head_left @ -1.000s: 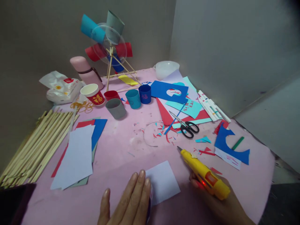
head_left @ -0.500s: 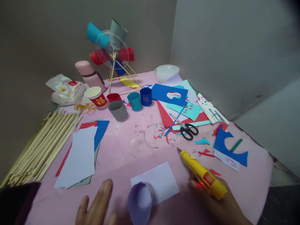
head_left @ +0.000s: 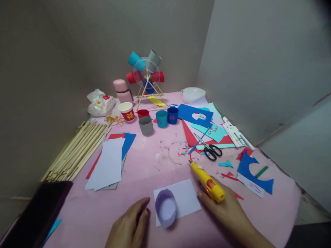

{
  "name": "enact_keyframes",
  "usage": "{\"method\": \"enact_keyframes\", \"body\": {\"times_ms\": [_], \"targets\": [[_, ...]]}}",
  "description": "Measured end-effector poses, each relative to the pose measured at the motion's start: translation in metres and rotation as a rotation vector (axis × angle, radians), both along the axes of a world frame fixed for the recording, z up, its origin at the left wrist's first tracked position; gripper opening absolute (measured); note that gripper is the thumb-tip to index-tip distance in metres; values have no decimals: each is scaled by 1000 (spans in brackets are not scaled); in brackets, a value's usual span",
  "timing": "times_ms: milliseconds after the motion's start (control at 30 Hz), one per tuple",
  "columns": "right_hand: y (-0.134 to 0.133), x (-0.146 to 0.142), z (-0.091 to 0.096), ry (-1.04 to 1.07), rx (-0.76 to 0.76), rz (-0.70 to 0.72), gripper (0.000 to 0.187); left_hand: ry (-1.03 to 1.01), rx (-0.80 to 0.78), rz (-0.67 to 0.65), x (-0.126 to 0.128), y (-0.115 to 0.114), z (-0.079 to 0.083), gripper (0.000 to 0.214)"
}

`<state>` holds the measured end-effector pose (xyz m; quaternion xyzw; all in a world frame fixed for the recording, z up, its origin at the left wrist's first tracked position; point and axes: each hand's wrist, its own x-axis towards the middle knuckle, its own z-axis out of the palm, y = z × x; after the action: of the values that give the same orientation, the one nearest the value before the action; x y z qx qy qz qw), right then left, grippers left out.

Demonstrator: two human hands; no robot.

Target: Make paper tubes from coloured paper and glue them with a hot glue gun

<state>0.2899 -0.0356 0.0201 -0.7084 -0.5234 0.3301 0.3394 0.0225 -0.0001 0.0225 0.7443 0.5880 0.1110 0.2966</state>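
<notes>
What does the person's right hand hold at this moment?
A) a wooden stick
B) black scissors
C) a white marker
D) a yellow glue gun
D: the right hand grips the yellow glue gun, its tip pointing away from the person, while the black scissors lie untouched on the pink table.

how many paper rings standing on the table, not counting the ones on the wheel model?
5: lavender ring on the lavender sheet by the left hand; red, grey, teal and blue clustered before the wheel model. Clutter may hide others.
</notes>
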Motion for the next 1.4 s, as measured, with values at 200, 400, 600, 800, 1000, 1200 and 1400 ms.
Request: {"method": "enact_keyframes", "body": {"times_ms": [200, 400, 600, 800, 1000, 1200, 1400], "targets": [[11, -13, -5, 32, 13, -6, 9, -56, -32, -26, 13, 9, 11, 39], [14, -18, -12, 166, 17, -93, 13, -132, -27, -9, 14, 19, 11, 32], [15, -20, -12, 431, -80, -197, 14, -263, -41, 16, 5, 26, 7, 35], [22, -18, -5, 620, -105, -235, 21, -389, -138, 30, 0, 26, 2, 41], [31, -18, -8, 733, -120, -248, 22, -475, -241, 9, 5, 32, 6, 47], [37, -18, -10, 837, -120, -302, 17, -431, -264, 3, 6, 32, 12, 40], [50, -18, -12, 912, -55, -314, 21, -401, -279, 55, 8, 30, 7, 39]]}}
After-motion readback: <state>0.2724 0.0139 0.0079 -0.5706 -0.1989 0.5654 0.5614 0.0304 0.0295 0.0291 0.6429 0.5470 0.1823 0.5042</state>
